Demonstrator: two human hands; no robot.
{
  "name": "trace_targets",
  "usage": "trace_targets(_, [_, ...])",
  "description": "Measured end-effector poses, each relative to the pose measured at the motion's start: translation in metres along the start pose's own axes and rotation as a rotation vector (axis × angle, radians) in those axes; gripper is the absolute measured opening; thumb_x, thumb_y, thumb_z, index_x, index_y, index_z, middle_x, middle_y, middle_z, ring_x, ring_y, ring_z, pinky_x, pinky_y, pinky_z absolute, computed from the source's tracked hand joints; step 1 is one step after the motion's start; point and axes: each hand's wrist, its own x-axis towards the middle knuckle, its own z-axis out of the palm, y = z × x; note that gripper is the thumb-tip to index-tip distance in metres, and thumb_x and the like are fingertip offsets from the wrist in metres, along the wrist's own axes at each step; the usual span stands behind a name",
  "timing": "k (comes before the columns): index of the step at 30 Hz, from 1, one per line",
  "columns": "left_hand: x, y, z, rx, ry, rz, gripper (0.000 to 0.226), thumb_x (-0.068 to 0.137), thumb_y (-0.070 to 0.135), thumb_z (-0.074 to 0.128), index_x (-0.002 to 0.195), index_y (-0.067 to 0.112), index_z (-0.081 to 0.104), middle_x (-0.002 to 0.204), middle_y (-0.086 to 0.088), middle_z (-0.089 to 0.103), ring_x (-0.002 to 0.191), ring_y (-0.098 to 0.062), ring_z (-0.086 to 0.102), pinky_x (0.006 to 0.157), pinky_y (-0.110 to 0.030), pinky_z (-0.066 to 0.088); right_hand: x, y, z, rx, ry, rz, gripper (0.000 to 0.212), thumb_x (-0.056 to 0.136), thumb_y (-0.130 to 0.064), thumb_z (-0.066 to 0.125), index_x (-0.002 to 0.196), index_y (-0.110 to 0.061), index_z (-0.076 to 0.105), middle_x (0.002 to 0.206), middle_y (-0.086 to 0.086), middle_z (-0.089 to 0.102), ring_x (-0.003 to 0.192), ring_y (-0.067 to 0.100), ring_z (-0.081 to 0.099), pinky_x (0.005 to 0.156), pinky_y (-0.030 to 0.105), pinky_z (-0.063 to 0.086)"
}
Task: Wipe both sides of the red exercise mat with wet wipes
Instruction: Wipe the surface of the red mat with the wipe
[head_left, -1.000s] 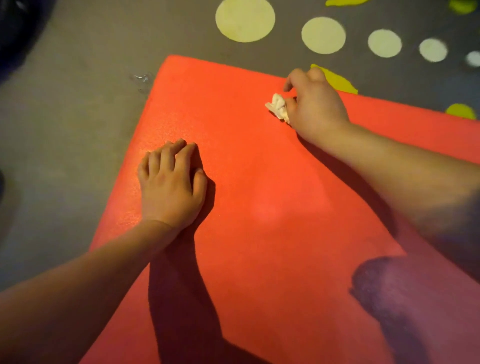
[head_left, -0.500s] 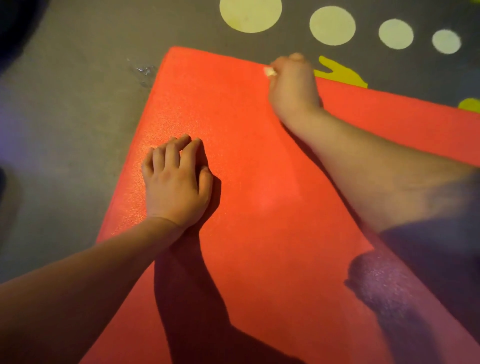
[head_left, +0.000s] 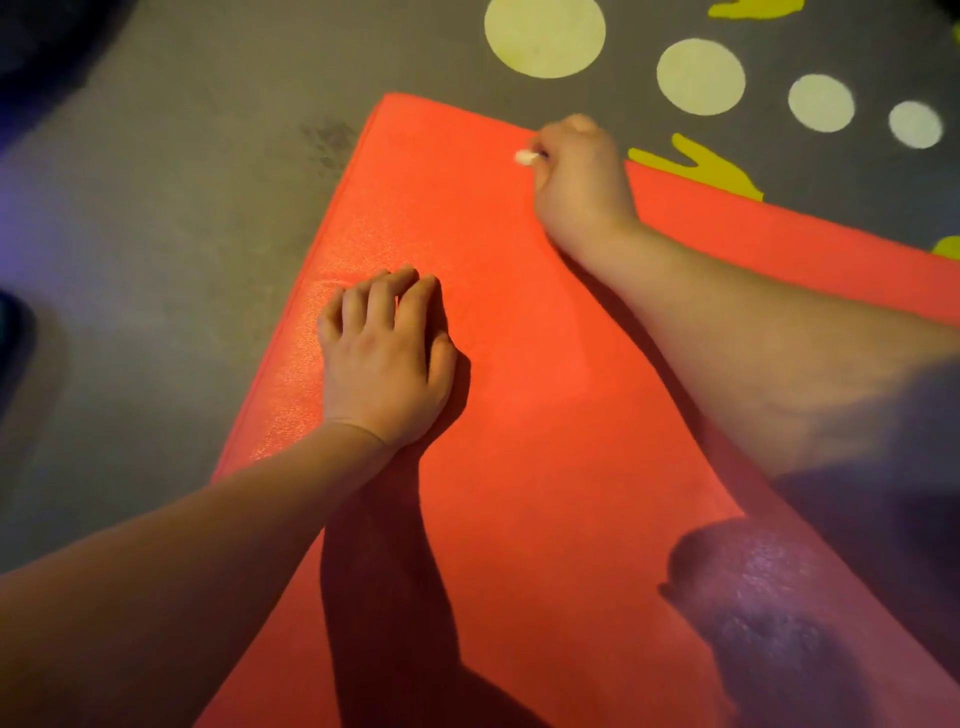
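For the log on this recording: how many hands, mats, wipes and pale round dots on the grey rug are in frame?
hands: 2 (left hand resting on the mat, right hand gripping the wipe)
red mat: 1
wet wipe: 1
pale round dots: 4
Total: 8

This is looking like a room in a home, seen at floor level: a soft grey rug (head_left: 156, 260) is lying under the red mat (head_left: 519, 415), with pale round dots (head_left: 544, 36) and yellow-green shapes (head_left: 701, 166) showing just beyond the mat's far edge.
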Motion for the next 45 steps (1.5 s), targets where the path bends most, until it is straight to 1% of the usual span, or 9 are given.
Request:
trace_targets(7, [-0.001,-0.012,-0.006,-0.233,0.043,0.001,0.034,0.091,0.024,0.05,0.122,0.015,0.059,0.128,-0.005,0.056,0.118,-0.032,0.05,0.104,-0.049,0.037,-0.071,-0.025,-0.008,0.136,-0.157,-0.489,0.01,0.085,-0.011,0.064,0.09,-0.01,0.073,0.09,0.011,0.061,0.085,0.031,0.058,0.079,0.038,0.045])
trace_targets(12, [-0.002,-0.016,-0.012,-0.161,-0.054,0.064,0.038,0.084,0.028,0.045,0.116,0.015,0.059,0.128,-0.006,0.053,0.117,-0.032,0.047,0.104,-0.048,0.036,-0.037,-0.003,-0.014,0.083,-0.07,-0.307,0.032,0.091,-0.042,0.063,0.086,-0.012,0.071,0.1,0.01,0.061,0.092,0.027,0.057,0.084,0.029,0.04])
trace_targets(18, [-0.004,-0.011,-0.008,-0.019,-0.066,0.067,0.042,0.083,0.032,0.044,0.118,0.013,0.057,0.128,-0.011,0.053,0.118,-0.035,0.046,0.105,-0.052,0.036,-0.038,-0.009,0.0,0.083,-0.128,-0.371,0.034,0.087,-0.009,0.053,0.116,-0.014,0.069,0.103,0.015,0.063,0.097,0.036,0.06,0.085,0.039,0.046])
trace_targets(23, [0.0,-0.02,-0.022,-0.148,-0.132,0.086,0.042,0.085,0.03,0.042,0.12,0.015,0.06,0.129,-0.008,0.054,0.12,-0.031,0.047,0.105,-0.047,0.038,-0.038,0.01,-0.009,0.015,0.028,-0.011,0.033,0.091,-0.013,0.047,0.105,-0.019,0.075,0.106,0.016,0.061,0.107,0.036,0.056,0.088,0.035,0.043])
trace_targets(27, [-0.006,-0.04,-0.031,-0.087,-0.078,0.122,0.041,0.086,0.027,0.045,0.121,0.016,0.063,0.129,-0.008,0.057,0.12,-0.033,0.048,0.105,-0.045,0.038,-0.101,-0.039,0.005,0.172,-0.094,-0.387,0.018,0.088,-0.006,0.057,0.095,-0.009,0.073,0.086,0.017,0.057,0.084,0.035,0.056,0.069,0.038,0.038])
trace_targets(31, [-0.024,-0.05,-0.028,-0.075,-0.075,0.144,0.049,0.088,0.022,0.044,0.133,0.012,0.059,0.138,-0.011,0.054,0.126,-0.034,0.046,0.113,-0.044,0.035,-0.156,-0.06,-0.012,0.159,-0.335,-0.758,0.013,0.091,-0.01,0.058,0.097,-0.008,0.069,0.087,0.01,0.054,0.083,0.028,0.051,0.07,0.035,0.038])
trace_targets(33, [-0.026,-0.051,-0.027,-0.082,-0.089,0.141,0.051,0.088,0.022,0.044,0.137,0.011,0.057,0.142,-0.012,0.052,0.13,-0.033,0.045,0.116,-0.043,0.033,-0.134,-0.047,-0.014,0.074,-0.312,-0.662,0.021,0.091,-0.013,0.051,0.1,-0.008,0.07,0.091,0.015,0.056,0.084,0.033,0.056,0.068,0.04,0.043])
trace_targets(39, [-0.025,-0.05,-0.029,-0.1,-0.1,0.121,0.051,0.088,0.02,0.045,0.137,0.012,0.056,0.143,-0.009,0.051,0.132,-0.03,0.043,0.117,-0.04,0.032,-0.079,0.011,-0.028,-0.003,0.018,0.133,0.029,0.091,-0.01,0.047,0.106,-0.016,0.071,0.115,0.018,0.059,0.106,0.035,0.058,0.084,0.032,0.043])
trace_targets(45, [-0.028,-0.056,-0.034,-0.145,-0.082,0.118,0.048,0.087,0.015,0.047,0.133,0.012,0.059,0.14,-0.011,0.05,0.13,-0.032,0.04,0.115,-0.039,0.032,-0.186,-0.071,-0.01,0.252,-0.302,-0.599,0.024,0.089,-0.003,0.056,0.107,-0.009,0.07,0.097,0.012,0.059,0.088,0.032,0.058,0.073,0.043,0.051])
